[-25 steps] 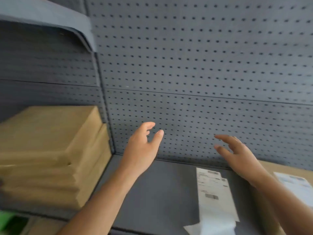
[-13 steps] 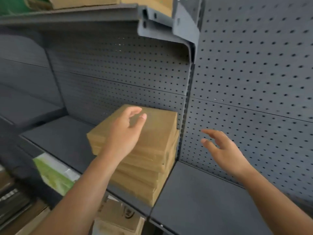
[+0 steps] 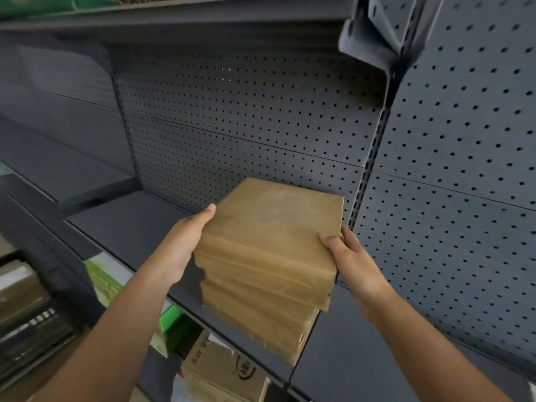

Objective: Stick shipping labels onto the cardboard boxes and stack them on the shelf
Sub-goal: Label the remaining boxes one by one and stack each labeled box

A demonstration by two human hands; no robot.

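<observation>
Your left hand [image 3: 185, 245] and right hand [image 3: 352, 264] grip the top box [image 3: 272, 227] at opposite sides, probably to keep it level.

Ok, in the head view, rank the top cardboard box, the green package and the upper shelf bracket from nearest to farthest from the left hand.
1. top box: held by the left hand, directly to its right.
2. green package: on the lower shelf, down and to the left.
3. shelf bracket: high up on the right, clearly farthest.
</observation>
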